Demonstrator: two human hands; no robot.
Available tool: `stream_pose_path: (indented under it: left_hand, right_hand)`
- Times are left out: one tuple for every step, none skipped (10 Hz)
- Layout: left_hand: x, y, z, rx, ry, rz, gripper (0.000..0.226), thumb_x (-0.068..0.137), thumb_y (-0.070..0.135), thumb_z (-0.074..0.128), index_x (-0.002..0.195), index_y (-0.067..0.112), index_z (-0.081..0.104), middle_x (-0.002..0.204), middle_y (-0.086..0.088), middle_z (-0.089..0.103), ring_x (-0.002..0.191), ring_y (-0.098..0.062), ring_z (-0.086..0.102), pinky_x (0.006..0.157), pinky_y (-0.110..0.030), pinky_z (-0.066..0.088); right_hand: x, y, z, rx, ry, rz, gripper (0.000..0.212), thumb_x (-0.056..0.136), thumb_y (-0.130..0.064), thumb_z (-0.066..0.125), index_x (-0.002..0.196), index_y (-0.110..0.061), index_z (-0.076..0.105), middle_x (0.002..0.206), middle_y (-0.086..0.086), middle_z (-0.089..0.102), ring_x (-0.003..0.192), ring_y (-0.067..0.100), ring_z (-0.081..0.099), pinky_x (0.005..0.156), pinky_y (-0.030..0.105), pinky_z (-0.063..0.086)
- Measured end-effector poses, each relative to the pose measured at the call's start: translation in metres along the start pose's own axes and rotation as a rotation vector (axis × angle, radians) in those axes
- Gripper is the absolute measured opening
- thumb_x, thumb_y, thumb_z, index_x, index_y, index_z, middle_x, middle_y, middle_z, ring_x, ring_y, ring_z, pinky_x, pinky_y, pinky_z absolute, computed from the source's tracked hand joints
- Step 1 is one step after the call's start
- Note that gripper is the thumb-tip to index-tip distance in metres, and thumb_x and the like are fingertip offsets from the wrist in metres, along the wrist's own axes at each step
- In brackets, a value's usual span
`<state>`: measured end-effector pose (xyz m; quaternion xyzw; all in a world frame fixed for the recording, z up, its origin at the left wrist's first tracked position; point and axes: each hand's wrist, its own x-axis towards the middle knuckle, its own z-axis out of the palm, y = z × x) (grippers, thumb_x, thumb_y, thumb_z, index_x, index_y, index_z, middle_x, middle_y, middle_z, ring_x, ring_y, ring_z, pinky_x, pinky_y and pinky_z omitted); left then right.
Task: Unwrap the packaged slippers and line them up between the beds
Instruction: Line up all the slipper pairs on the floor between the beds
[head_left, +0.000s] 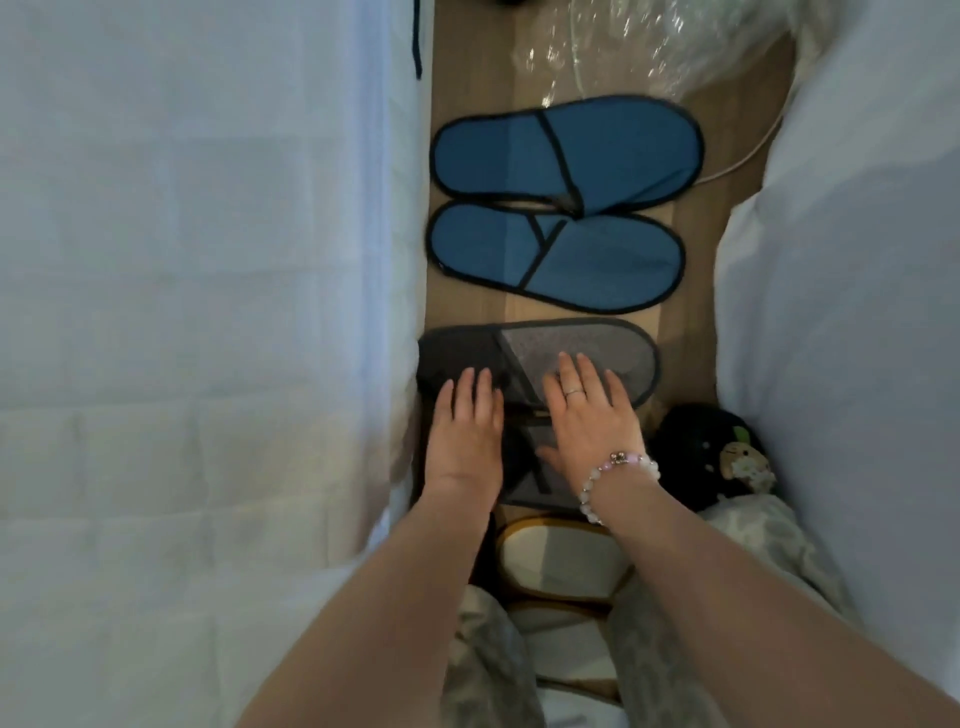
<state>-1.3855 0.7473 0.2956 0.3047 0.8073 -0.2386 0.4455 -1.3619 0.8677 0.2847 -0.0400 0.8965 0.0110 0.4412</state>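
We see the left hand and right hand flat, fingers straight, on the grey slippers — neither nearer. Their long axis runs crosswise, left bed to right bed.

Wooden floor — blue slippers, grey slippers, pale slippers, perhaps crumpled plastic wrap beyond.

Nearer grey slipper: we see only a strip between our left hand and right hand; our palms cover the rest.
Farther grey slipper: its heel end, left of our fingertips, is lost in shadow against the bedding.
Cream slippers: behind our fingers, half hidden by our forearms.
Plastic wrap: far beyond our fingertips, blurred, cut by the top edge.
Dark toy: right of our fingers, shape unclear.
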Motion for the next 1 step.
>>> stream_pose_path:
  left_hand:
    - [-0.0519, -0.007, -0.0454, -0.047, 0.055, 0.073, 0.064, 0.098, 0.021, 0.031, 0.149, 0.003, -0.003, 0.158, -0.018, -0.006, 0.145, -0.033, -0.01, 0.116, -0.047, -0.005]
  right_hand:
    - [-0.0484, 0.0273, -0.0549, 0.006, 0.082, 0.092, 0.074, 0.095, -0.039, 0.045, 0.15, -0.01, 0.006, 0.158, 0.011, 0.002, 0.146, 0.028, 0.002, 0.117, 0.042, 0.009]
